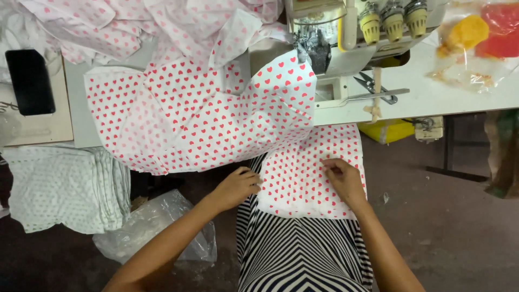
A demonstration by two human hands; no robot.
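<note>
A small piece of white cloth with red hearts (303, 173) lies flat on my lap, over a black-and-white striped skirt (303, 254). My left hand (238, 186) rests at the piece's left edge with fingers curled against it. My right hand (341, 178) pinches the cloth near its right side, fingertips pressed on the fabric. A larger sewn piece of the same heart fabric (200, 116) hangs off the table edge under the overlock sewing machine (335, 48).
More heart fabric (135, 27) is heaped at the back left. A black phone (30, 81) lies on a board, folded dotted cloth (59, 186) is stacked at left above a plastic bag (162, 221). Scissors (376, 86) and thread cones (393, 19) sit by the machine.
</note>
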